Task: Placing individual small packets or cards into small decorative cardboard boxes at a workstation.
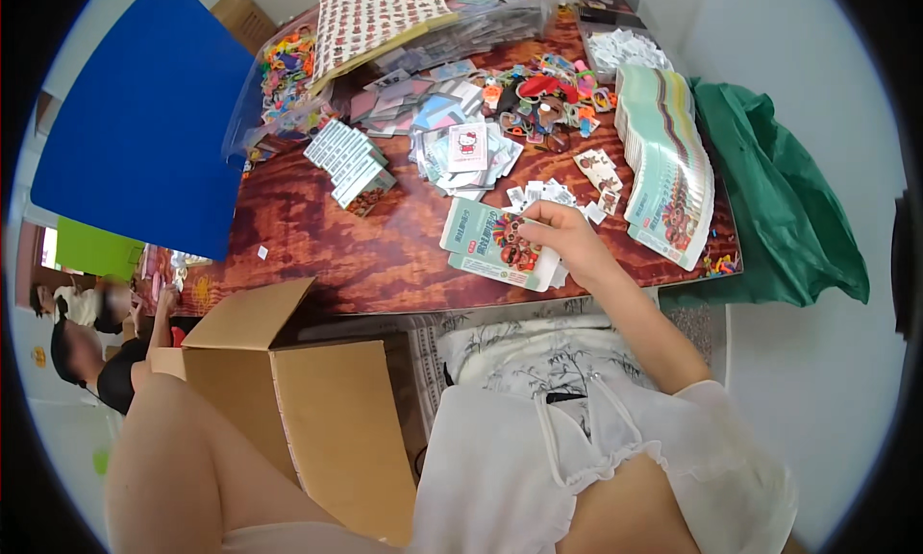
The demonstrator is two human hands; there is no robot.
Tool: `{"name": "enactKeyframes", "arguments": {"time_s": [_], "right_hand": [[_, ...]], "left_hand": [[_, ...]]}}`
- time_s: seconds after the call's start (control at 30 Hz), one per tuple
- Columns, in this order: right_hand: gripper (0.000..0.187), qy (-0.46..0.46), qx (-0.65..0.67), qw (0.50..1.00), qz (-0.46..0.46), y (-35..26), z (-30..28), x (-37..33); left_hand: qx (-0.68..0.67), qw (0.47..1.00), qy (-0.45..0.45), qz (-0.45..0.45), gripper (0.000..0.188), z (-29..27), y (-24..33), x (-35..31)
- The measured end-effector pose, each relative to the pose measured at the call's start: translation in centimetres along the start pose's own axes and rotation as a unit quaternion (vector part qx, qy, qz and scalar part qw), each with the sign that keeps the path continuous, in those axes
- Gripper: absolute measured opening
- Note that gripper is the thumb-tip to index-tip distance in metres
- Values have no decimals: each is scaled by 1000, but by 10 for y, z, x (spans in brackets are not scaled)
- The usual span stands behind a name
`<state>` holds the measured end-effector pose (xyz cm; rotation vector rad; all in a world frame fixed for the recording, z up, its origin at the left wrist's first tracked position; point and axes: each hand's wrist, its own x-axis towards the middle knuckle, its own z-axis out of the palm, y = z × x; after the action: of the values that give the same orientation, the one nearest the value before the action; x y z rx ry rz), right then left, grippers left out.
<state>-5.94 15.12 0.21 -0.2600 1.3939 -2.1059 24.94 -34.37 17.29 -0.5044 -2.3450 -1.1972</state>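
Note:
My right hand (569, 239) pinches a flat light-green printed carton (495, 245) by its right end, thumb on top, just above the near edge of the table. The carton has a colourful cartoon picture and a white flap. Small white paper slips (548, 195) lie just behind it. To the right, a long fanned stack of matching flat cartons (663, 160) rests on the table. Left of the hand stands a row of small folded boxes (348, 165). A pile of small cards in clear sleeves (468, 150) lies farther back. My left hand is out of view.
Colourful trinkets (553, 98) heap behind the cards on the patterned red-brown table (288, 237). Bagged small toys (288, 69) sit back left, a tray of white slips (630, 52) back right. An open cardboard box (332, 410), blue board (144, 102), green bag (779, 189) and person (106, 362) surround it.

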Motion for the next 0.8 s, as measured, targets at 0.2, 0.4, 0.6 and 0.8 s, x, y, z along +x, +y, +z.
{"name": "enactKeyframes", "arguments": {"time_s": [0.2,0.4,0.6,0.8], "right_hand": [[12,25,-18,1000,7,9,-14,-13],[16,39,-93,991,-83,-8,-8,-6],[9,-68,-471,837,-269,-57,8,-18],[8,-173,-646,686,-286,-65,-2,-38]], "left_hand": [[-7,999,47,9,54,-15,-47,64],[-82,995,1,-52,59,50,4,-33],[-98,985,-39,-134,65,297,58,157],[-206,906,-246,-277,57,392,-14,161]]}}
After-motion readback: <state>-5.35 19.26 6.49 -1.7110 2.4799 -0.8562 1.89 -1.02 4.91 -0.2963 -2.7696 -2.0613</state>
